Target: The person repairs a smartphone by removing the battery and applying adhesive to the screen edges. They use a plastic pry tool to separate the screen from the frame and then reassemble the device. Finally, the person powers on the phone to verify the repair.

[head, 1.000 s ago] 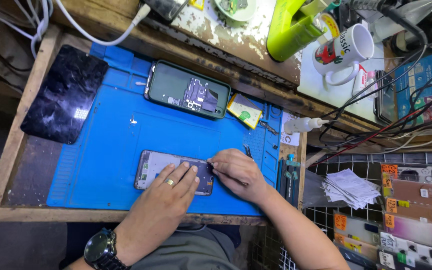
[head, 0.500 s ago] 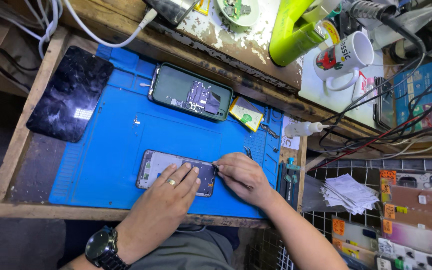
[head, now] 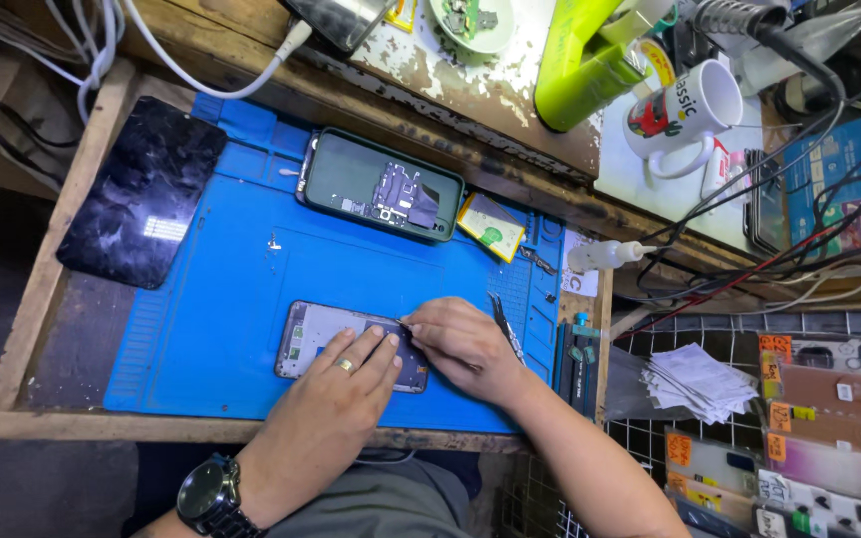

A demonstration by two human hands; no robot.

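An opened phone point(head: 321, 339) lies on the blue work mat point(head: 211, 289) near the front edge. My left hand point(head: 336, 399), with a ring and a wristwatch, rests flat on its right half and holds it down. My right hand point(head: 460, 344) is closed around a thin pointed tool whose tip touches the phone's upper right edge. A second phone body in a green case point(head: 381, 184), with its circuit board showing, sits at the back of the mat.
A cracked dark screen panel point(head: 142, 189) lies at the left. A small yellow-green part point(head: 490, 227) and tweezers point(head: 505, 324) lie at the mat's right. Behind stand a white mug point(head: 680, 115), a green lamp base point(head: 590, 65), cables and a white dropper bottle point(head: 605, 256).
Both hands stay on the phone. The right hand's tool tip has shifted slightly along the phone's upper edge, and the head camera has drifted a little.
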